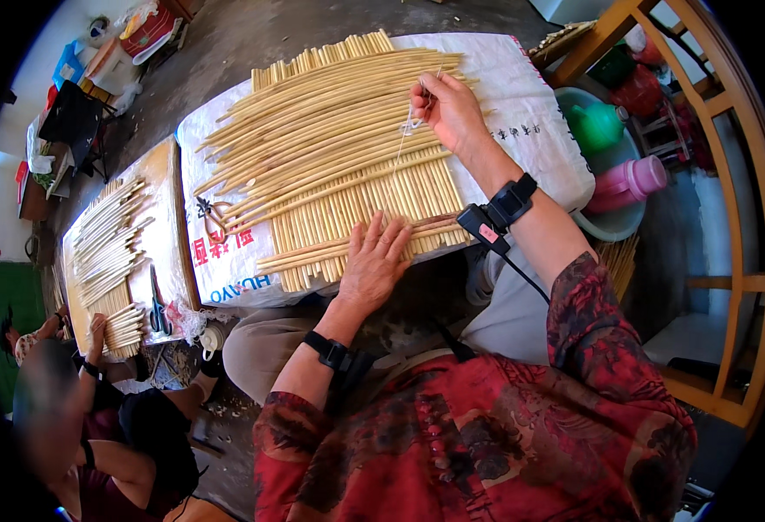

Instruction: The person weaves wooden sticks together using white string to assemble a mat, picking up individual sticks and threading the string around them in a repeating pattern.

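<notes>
Red patterned shirt (469, 426) is found nearest the camera, below a work surface covered with white sacking (539, 161). On the sacking, 2 layers of pale stalks are noted: short stalks (356, 204), laid side by side and pointing away from the wearer, and long stalks (330, 104), placed across them from left to right. Along the near edge, a narrow strip of crosswise stalks (300, 257) is set apart from the main spread. The left hand (375, 265) is laid palm down on this strip, its fingers extended and slightly parted, with nothing gripped. The right hand (448, 109) is raised over the far right part of the spread; its thumb and forefinger are pinched on 1 thin white thread (402, 143), which runs down toward the short stalks. Whether anything else is held between those fingertips cannot be told. The step in hand is judged to be the drawing up of thread among the stalks. For sound work, an even pull should be applied, so that no stalk is tipped or cracked. Flat, firm pressure should be given by the left hand, and slack should be fully taken up. Snagging on the stalk ends is considered the main risk; the thread should be lifted clear of them
</notes>
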`<move>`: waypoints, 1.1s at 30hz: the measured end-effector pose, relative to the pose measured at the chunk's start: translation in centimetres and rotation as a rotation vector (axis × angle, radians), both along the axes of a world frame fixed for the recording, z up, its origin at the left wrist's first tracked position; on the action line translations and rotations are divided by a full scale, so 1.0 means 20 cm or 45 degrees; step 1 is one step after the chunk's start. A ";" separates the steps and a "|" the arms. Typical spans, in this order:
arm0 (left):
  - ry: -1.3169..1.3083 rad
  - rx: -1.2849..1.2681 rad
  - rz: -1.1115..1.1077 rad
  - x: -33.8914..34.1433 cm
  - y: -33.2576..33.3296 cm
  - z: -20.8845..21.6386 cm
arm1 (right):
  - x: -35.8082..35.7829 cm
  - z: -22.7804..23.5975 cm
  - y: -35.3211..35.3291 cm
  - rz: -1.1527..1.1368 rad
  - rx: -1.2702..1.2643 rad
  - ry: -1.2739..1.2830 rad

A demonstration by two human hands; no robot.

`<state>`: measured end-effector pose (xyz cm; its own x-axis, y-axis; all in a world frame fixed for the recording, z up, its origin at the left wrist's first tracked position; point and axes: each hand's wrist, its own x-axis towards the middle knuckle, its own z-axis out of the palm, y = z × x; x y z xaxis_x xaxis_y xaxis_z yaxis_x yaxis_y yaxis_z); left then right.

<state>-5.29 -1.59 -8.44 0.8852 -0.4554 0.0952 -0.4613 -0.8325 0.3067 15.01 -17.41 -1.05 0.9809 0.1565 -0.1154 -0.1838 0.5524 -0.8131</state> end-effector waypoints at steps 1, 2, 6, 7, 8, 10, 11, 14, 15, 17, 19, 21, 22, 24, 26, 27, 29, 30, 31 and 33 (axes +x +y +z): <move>-0.005 0.006 -0.006 0.00 0.00 0.00 | 0.00 -0.01 -0.02 -0.006 0.006 -0.014; -0.008 0.005 -0.007 0.00 0.00 0.00 | -0.01 -0.01 -0.03 -0.010 0.012 -0.028; -0.037 0.005 0.013 0.00 -0.01 -0.01 | -0.03 0.01 -0.03 -0.006 -0.001 -0.039; -0.048 0.009 0.032 0.00 -0.01 -0.01 | -0.04 0.02 -0.02 -0.013 -0.066 -0.036; -0.052 -0.002 0.041 -0.01 -0.01 -0.02 | -0.06 0.03 -0.02 -0.021 -0.131 -0.033; -0.057 -0.025 0.061 -0.03 -0.03 -0.03 | -0.09 0.06 -0.02 -0.003 -0.266 -0.053; -0.105 -0.019 0.054 -0.02 -0.03 -0.03 | -0.11 0.08 -0.03 0.021 -0.336 -0.075; -0.087 -0.032 0.063 -0.04 -0.02 -0.02 | -0.20 0.12 -0.04 0.062 -0.501 -0.140; -0.080 -0.038 0.075 -0.04 -0.02 -0.02 | -0.22 0.13 -0.06 0.081 -0.536 -0.164; -0.064 -0.055 0.085 -0.04 -0.03 0.00 | -0.24 0.14 -0.11 0.088 -0.647 -0.213; -0.076 -0.058 0.108 -0.04 -0.03 0.03 | -0.26 0.16 -0.15 0.072 -0.796 -0.264; -0.101 -0.088 0.123 -0.03 -0.03 0.02 | -0.27 0.17 -0.18 0.070 -0.834 -0.276; -0.121 -0.085 0.118 -0.03 -0.03 0.01 | -0.27 0.18 -0.19 0.074 -0.849 -0.286; -0.160 -0.079 0.109 -0.03 -0.02 0.00 | -0.27 0.20 -0.20 0.081 -0.921 -0.279; -0.168 -0.124 0.109 -0.03 -0.02 0.02 | -0.28 0.21 -0.21 0.077 -0.970 -0.275; -0.183 -0.120 0.102 -0.03 -0.01 0.03 | -0.28 0.21 -0.22 0.071 -0.983 -0.275; -0.229 -0.147 0.089 -0.04 0.01 0.07 | -0.29 0.20 -0.22 0.064 -0.992 -0.277; -0.263 -0.183 0.081 -0.03 0.02 0.09 | -0.28 0.20 -0.23 0.061 -0.994 -0.281; -0.299 -0.222 0.073 -0.03 0.04 0.12 | -0.28 0.20 -0.23 0.056 -0.998 -0.286; -0.329 -0.509 0.146 0.03 0.12 0.14 | -0.28 0.23 -0.24 0.024 -0.929 -0.346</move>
